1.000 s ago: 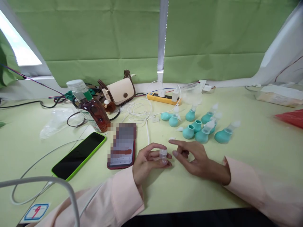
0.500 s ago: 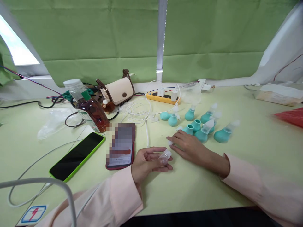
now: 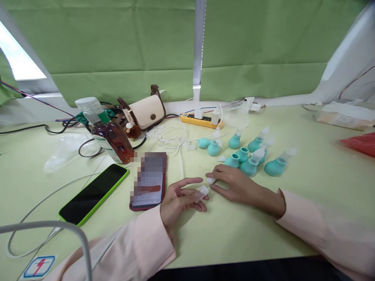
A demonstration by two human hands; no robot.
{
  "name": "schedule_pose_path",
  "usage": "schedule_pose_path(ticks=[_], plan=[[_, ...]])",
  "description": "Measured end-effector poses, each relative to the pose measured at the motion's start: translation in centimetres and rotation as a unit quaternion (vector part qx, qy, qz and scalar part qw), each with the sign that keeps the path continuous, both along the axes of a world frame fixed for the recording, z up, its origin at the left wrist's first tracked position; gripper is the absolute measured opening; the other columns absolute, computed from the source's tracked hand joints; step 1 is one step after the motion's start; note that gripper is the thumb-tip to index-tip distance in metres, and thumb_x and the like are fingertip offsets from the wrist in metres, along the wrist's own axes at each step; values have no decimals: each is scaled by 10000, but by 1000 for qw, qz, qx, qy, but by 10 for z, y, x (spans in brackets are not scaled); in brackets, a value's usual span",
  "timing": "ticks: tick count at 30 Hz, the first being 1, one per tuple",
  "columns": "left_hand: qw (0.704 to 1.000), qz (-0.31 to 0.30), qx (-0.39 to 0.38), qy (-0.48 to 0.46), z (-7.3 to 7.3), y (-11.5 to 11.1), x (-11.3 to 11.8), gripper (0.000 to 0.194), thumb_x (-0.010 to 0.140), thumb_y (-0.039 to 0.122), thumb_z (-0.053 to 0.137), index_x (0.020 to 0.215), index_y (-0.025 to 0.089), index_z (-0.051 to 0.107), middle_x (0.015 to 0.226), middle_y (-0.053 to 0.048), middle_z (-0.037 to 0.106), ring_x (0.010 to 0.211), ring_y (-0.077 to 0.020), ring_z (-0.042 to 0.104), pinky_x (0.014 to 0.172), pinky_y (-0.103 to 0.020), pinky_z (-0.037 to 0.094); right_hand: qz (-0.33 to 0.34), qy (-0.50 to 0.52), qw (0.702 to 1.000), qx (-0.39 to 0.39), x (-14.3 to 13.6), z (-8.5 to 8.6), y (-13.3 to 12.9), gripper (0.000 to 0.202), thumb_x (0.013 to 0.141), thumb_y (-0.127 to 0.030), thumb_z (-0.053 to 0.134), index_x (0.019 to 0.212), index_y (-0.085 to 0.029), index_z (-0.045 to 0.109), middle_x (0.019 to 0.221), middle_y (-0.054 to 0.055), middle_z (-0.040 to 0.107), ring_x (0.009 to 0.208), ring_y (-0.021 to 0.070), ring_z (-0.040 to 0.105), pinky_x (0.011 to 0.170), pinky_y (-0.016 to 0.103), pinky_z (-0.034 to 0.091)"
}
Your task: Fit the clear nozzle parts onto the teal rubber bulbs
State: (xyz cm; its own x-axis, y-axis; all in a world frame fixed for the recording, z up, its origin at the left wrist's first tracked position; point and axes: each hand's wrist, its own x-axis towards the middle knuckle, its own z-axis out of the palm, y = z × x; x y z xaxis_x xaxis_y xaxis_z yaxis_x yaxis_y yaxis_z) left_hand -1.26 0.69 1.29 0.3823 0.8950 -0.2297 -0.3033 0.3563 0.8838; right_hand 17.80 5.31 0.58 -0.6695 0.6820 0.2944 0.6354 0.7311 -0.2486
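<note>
Near the table's front middle, my left hand [image 3: 183, 198] holds a small clear plastic tube [image 3: 202, 192] between thumb and fingers, its open end toward the right. Close beside it, my right hand [image 3: 231, 182] pinches a small white tip [image 3: 211, 180] between thumb and fingers. The two pieces are apart. Behind my right hand stand several teal rubber bulbs [image 3: 213, 148], most with clear or white nozzles. Two bulbs [image 3: 233, 160] have open necks with nothing in them.
A black phone with a green edge [image 3: 93, 194], a red-cased phone [image 3: 149, 181] and a tilted bottle [image 3: 113, 140] are at the left. Farther back are a cream bag [image 3: 146, 112], a yellow power strip [image 3: 190, 120] and white cables. A red item [image 3: 359, 144] lies far right.
My left hand has shifted slightly left with the clear tube, and its index finger has straightened. My right hand has moved slightly, still pinching the white tip.
</note>
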Motion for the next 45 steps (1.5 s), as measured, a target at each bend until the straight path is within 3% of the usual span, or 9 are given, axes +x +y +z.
schedule_pose_path(ticks=[6,10,13,18,25,29,32,37,45], plan=[[1000,6,14,3,-2,0,1,283,666,209,613,909,73,567,706,-100,634,505,-137,572,531,-271,419,-7,-6,993,122,4,14,-1,325,765,-323,468,1028,-138,513,885,100,540,832,200,472,646,304,413],[1000,25,19,0,-2,0,1,347,636,191,646,957,103,546,758,-98,638,585,-142,582,591,-282,434,-126,-120,951,257,10,33,-1,354,759,-309,449,1065,-136,493,1043,148,496,906,295,418,679,414,342],[999,29,25,-6,-3,1,1,429,593,151,675,999,136,539,828,-83,625,696,-144,568,650,-283,441,-216,-225,914,260,12,38,0,379,756,-296,429,1081,-108,481,948,169,530,828,311,428,618,422,302],[999,8,45,10,-4,0,3,381,643,207,641,1008,145,549,895,-93,603,755,-160,556,704,-319,445,-210,-269,910,236,11,31,2,318,775,-153,381,1070,-94,484,783,133,547,791,279,451,635,415,283],[997,0,75,3,-3,-1,5,334,719,260,565,1030,172,481,874,-83,589,730,-157,551,693,-340,444,-55,-152,972,174,13,25,5,325,742,-87,406,1061,-118,462,849,82,537,813,201,497,812,415,309],[993,30,99,50,-3,0,3,377,651,181,629,1012,179,519,906,-63,587,799,-145,522,689,-257,415,-5,-83,991,108,15,21,6,239,765,-111,391,985,-119,485,921,99,542,882,199,494,719,317,426],[992,39,96,77,-1,-1,2,310,610,151,656,909,151,577,944,-73,592,869,-164,521,728,-246,400,6,-86,990,110,15,16,8,201,776,-98,372,928,-126,501,962,117,531,945,226,479,731,343,441],[996,30,71,49,3,-3,5,346,636,236,645,942,128,525,755,-62,615,632,-147,573,644,-298,441,-45,-22,990,133,10,13,8,249,810,-127,351,1052,-134,408,1040,136,512,988,246,481,742,411,454],[994,58,86,45,4,-2,6,217,680,293,600,791,157,472,531,35,521,429,-70,463,446,-207,366,-13,231,973,-8,-2,26,-24,302,768,-201,467,1049,-188,358,1000,91,541,860,174,551,657,291,484]])
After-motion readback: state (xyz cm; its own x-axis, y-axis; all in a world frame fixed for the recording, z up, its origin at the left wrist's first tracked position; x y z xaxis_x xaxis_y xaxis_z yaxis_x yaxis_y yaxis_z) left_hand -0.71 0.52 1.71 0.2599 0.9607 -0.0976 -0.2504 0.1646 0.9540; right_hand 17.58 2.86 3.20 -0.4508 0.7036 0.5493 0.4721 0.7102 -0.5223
